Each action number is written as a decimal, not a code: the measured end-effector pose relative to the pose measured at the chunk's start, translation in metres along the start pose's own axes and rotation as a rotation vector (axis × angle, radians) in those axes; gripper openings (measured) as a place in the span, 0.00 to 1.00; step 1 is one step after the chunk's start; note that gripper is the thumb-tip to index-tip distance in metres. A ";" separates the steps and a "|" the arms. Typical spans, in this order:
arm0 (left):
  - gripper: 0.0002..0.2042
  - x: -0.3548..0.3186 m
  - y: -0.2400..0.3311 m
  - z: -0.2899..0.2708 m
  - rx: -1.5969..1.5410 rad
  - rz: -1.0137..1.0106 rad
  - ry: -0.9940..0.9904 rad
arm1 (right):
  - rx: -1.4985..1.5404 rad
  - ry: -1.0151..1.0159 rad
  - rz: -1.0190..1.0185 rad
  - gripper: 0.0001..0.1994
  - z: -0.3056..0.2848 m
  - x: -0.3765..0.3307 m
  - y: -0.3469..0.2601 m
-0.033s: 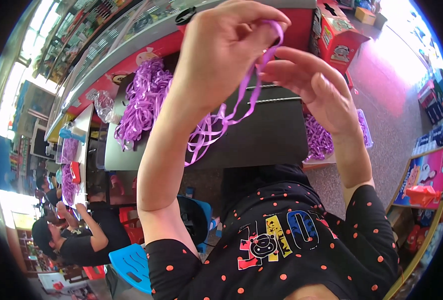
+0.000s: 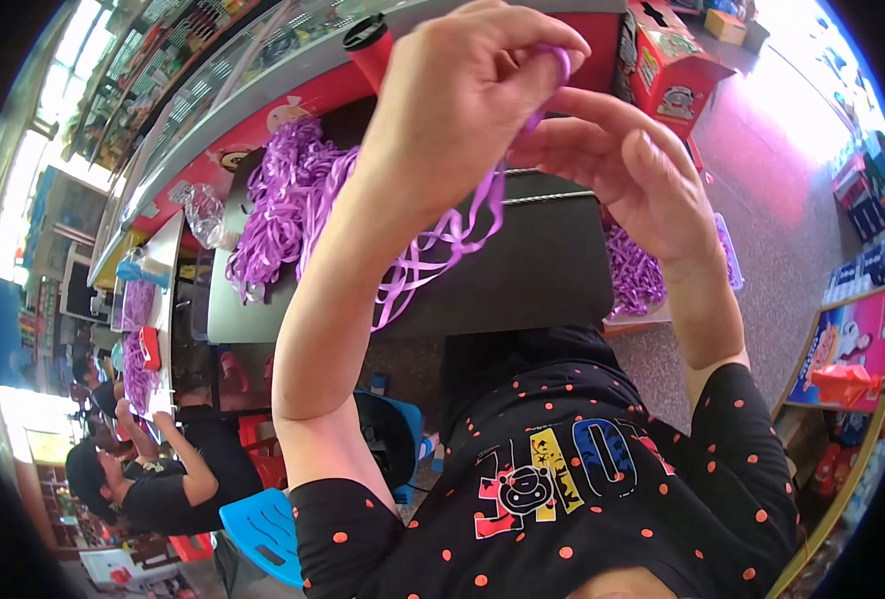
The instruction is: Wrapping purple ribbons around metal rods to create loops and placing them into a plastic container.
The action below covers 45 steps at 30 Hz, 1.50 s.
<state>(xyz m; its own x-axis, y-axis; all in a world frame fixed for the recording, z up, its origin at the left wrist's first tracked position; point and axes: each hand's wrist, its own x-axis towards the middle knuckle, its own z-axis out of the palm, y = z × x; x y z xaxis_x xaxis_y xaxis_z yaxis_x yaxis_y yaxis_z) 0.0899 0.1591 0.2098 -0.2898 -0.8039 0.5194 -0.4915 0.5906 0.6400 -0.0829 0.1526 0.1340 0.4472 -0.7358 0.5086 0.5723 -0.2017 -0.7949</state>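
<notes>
1. Drawn in since the earlier frame, the purple ribbon (image 2: 560,68) now shows only a small loop at the fingertips where a longer strand hung; the right hand (image 2: 627,165) has shifted slightly left, and more of the red tumbler (image 2: 371,52) is exposed.
2. Held above the tabletop's (image 2: 522,290) far edge, the ribbon is pinched between thumb and forefinger of the left hand (image 2: 462,95). Right fingers curve loosely, thumb spread well apart; whether their tips touch the ribbon cannot be told.
3. Just off the tabletop's right edge, a clear bin (image 2: 731,255) holds a heap of purple ribbon pieces.
4. At left, a tray (image 2: 118,307) on a side table (image 2: 168,240) contains more purple strands.
5. Beyond the far edge, toward the right, stands a red box (image 2: 667,75).
6. Loose purple lengths form a pile (image 2: 283,200) at the far left corner, partly blocked by the left forearm (image 2: 333,299); strands (image 2: 452,242) trail right of it.
7. Near the left edge sits clear plastic (image 2: 203,215); lower left, a blue chair (image 2: 263,529) and a co-worker (image 2: 173,489) in black.
</notes>
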 end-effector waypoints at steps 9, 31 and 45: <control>0.08 -0.022 -0.059 0.028 -0.482 -0.069 -0.287 | -0.413 -0.034 0.253 0.13 -0.051 -0.023 0.015; 0.06 -0.119 -0.103 -0.104 0.116 -0.431 -0.316 | -0.439 0.129 0.089 0.10 -0.066 0.034 0.075; 0.21 0.008 -0.112 0.023 0.167 -0.042 -0.198 | -0.728 0.112 0.273 0.08 -0.124 -0.001 -0.061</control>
<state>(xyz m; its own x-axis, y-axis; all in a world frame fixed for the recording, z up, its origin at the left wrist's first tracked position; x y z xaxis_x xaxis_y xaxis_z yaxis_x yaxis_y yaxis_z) 0.1238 0.0846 0.1296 -0.4130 -0.8352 0.3631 -0.6308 0.5499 0.5475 -0.2034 0.0860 0.1408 0.4132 -0.8733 0.2582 -0.1600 -0.3488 -0.9235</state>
